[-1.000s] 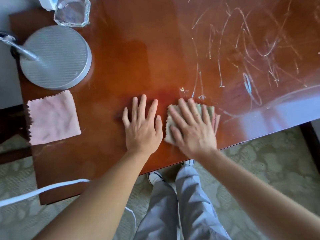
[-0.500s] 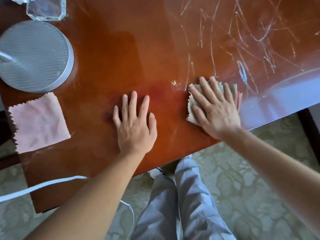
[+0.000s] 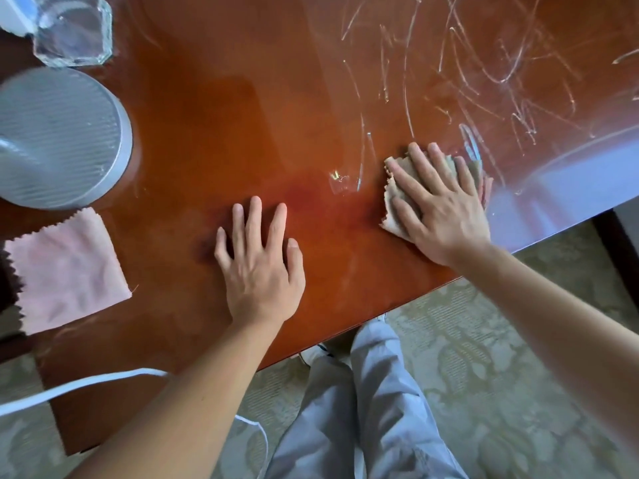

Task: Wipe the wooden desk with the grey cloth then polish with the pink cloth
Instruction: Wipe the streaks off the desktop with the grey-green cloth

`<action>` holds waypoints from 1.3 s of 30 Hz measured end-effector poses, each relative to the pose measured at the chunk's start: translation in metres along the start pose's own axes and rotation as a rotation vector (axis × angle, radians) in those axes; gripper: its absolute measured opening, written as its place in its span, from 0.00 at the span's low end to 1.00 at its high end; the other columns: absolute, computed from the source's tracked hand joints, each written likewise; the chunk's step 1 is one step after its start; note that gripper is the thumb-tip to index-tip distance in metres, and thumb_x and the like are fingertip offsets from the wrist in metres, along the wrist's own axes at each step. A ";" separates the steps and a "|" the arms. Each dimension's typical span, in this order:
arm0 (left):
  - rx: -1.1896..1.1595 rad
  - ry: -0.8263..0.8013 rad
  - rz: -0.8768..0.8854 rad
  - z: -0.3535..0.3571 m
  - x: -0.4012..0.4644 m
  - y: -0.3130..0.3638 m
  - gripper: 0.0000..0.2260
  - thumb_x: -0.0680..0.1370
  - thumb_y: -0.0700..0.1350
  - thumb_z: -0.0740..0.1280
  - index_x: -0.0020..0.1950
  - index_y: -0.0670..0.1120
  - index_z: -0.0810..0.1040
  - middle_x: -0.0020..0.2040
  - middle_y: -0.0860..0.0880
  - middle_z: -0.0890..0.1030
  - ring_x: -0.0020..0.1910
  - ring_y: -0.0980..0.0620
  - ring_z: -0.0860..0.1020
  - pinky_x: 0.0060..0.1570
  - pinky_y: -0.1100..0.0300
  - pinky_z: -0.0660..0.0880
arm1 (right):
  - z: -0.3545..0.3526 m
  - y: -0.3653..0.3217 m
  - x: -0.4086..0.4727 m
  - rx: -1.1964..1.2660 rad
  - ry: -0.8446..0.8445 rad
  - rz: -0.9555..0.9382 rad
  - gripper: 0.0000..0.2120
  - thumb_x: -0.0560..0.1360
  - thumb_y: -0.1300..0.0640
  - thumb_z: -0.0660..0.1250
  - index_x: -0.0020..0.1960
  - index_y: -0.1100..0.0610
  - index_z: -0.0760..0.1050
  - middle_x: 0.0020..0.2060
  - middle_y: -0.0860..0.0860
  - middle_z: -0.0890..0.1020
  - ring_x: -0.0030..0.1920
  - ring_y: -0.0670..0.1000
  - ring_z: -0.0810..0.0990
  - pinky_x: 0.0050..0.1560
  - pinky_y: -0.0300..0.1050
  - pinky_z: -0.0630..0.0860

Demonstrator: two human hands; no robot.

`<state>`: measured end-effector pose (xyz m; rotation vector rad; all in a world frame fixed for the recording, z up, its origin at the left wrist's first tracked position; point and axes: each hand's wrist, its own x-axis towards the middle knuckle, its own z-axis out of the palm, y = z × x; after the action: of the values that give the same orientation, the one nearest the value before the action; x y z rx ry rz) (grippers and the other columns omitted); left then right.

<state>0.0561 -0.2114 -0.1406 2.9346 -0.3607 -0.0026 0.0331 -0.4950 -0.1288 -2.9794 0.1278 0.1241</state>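
Your right hand (image 3: 446, 216) lies flat with its fingers spread on the grey cloth (image 3: 397, 202), pressing it onto the wooden bench (image 3: 242, 98) near the near edge on the right side. The cloth is crumpled under your palm; its zigzag edge sticks out to the left of your fingers, and a bit of it shows beyond your fingertips. Your left hand (image 3: 261, 261) rests open and flat on bare wood, palm down, fingers spread, holding nothing, well to the left of the cloth. The pink cloth (image 3: 65, 271) lies flat at the left edge of the bench, apart from both hands. Just beyond it sits a round grey lamp base (image 3: 58, 140), and farther back in the left corner stands a clear glass (image 3: 74, 29). Pale streaks and scribbled smears (image 3: 484, 81) cover the far right part of the bench, beyond your right hand. A white cable (image 3: 86, 385) crosses the near left corner of the bench. Below the near edge you see your grey trousers (image 3: 363, 409) and a patterned carpet (image 3: 501, 392)
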 end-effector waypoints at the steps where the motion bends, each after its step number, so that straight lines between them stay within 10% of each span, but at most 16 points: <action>1: 0.001 -0.003 -0.002 0.000 0.001 0.000 0.26 0.83 0.57 0.50 0.80 0.53 0.66 0.82 0.44 0.62 0.81 0.41 0.57 0.78 0.38 0.53 | -0.001 -0.005 0.004 0.010 0.013 0.059 0.26 0.85 0.43 0.52 0.82 0.43 0.55 0.83 0.51 0.56 0.83 0.55 0.49 0.80 0.61 0.45; 7: -0.013 0.015 0.009 -0.002 -0.003 -0.003 0.25 0.82 0.54 0.53 0.79 0.53 0.67 0.82 0.44 0.62 0.81 0.42 0.57 0.77 0.39 0.54 | 0.028 -0.142 -0.011 0.082 0.047 -0.016 0.26 0.85 0.42 0.48 0.82 0.45 0.58 0.82 0.52 0.58 0.82 0.57 0.51 0.80 0.63 0.46; 11: -0.029 0.019 -0.012 0.000 -0.001 -0.002 0.24 0.82 0.54 0.54 0.79 0.53 0.67 0.81 0.45 0.62 0.81 0.42 0.58 0.77 0.40 0.54 | 0.024 -0.100 -0.003 0.065 0.038 -0.158 0.26 0.85 0.40 0.50 0.81 0.42 0.59 0.82 0.49 0.59 0.82 0.54 0.52 0.80 0.61 0.48; 17: -0.027 -0.026 -0.023 -0.003 0.001 0.000 0.26 0.83 0.58 0.52 0.80 0.54 0.65 0.82 0.45 0.61 0.82 0.42 0.56 0.78 0.39 0.52 | -0.002 -0.007 0.034 0.029 -0.020 0.161 0.28 0.83 0.39 0.46 0.82 0.40 0.53 0.83 0.49 0.52 0.83 0.54 0.46 0.80 0.60 0.42; 28: 0.010 -0.014 0.001 -0.003 -0.002 -0.002 0.26 0.81 0.56 0.55 0.79 0.52 0.67 0.82 0.44 0.61 0.82 0.42 0.57 0.78 0.39 0.53 | 0.019 -0.114 0.020 0.035 -0.043 -0.255 0.26 0.85 0.41 0.47 0.82 0.44 0.57 0.82 0.51 0.58 0.82 0.57 0.51 0.80 0.61 0.48; 39: -0.017 0.012 -0.014 -0.002 -0.001 0.001 0.25 0.82 0.56 0.55 0.78 0.51 0.68 0.81 0.44 0.63 0.81 0.42 0.58 0.77 0.39 0.52 | 0.001 -0.084 0.089 0.028 -0.032 0.018 0.28 0.84 0.40 0.43 0.82 0.42 0.54 0.83 0.50 0.52 0.83 0.55 0.45 0.80 0.59 0.40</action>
<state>0.0549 -0.2114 -0.1383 2.9185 -0.3369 0.0098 0.1289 -0.4193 -0.1248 -2.9470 0.1510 0.1711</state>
